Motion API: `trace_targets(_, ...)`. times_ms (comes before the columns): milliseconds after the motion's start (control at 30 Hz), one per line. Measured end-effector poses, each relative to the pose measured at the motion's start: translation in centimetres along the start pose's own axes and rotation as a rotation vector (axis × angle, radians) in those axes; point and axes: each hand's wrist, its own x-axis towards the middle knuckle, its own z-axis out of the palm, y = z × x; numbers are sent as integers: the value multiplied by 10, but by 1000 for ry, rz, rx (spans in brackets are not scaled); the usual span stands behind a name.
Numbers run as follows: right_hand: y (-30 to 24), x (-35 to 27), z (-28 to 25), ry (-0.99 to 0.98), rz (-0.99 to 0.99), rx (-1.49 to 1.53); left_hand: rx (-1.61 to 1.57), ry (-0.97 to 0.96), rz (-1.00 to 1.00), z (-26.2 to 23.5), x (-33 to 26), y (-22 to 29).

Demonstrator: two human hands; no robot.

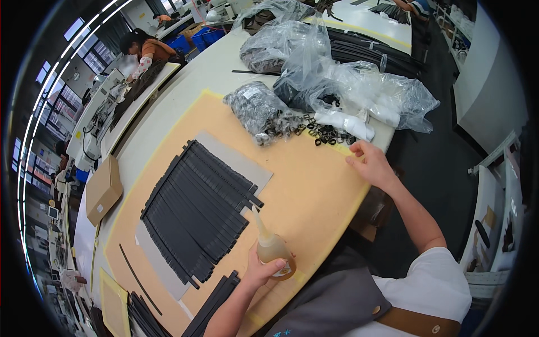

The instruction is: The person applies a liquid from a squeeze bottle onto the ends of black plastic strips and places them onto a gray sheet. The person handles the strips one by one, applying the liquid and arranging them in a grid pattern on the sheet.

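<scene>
My left hand (259, 272) is wrapped round a squeeze bottle (273, 251) with a long pale nozzle and amber liquid low inside. The bottle stands tilted slightly, its tip close to the right corner of a set of black straps (196, 208). These straps lie side by side on a grey sheet (259, 173), with crosswise strips along their ends. Over the table's right edge, my right hand (370, 164) has its thumb and forefinger bent and apart, with nothing visible between them. Just beyond its fingertips are loose black buckles (325, 135).
Clear plastic bags (365, 84) and a bag of buckles (259, 106) crowd the far side. More black straps (210, 306) lie near my left forearm. A cardboard box (104, 190) sits at the left edge. Another person (151, 50) works at a machine, far left.
</scene>
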Motion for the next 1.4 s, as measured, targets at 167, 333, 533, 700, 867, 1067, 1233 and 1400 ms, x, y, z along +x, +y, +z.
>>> trace_targets(167, 32, 15, 5, 129, -45, -167, 68, 2, 118, -9, -34, 2)
trace_targets(333, 31, 32, 32, 96, -183, -122, 81, 114, 195, -19, -83, -8)
trace_targets(533, 46, 41, 57, 156, -233, -58, 1, 315, 200, -17, -138, -22)
trace_targets(700, 115, 72, 53, 158, -207, 0, 135, 455, 309, -32, -175, -16)
trace_targets(867, 111, 100, 62, 77, -207, 43, 121, 827, 443, -75, -227, -7)
trace_targets(1067, 101, 94, 73, 113, -264, 143, 265, 1291, 545, -168, -267, -25)
trace_targets(1233, 102, 82, 66, 176, -249, 82, 451, 1535, 523, -229, -274, -42)
trace_targets(1400, 79, 67, 68, 230, -282, 15, 392, 1492, 632, -247, -272, -62)
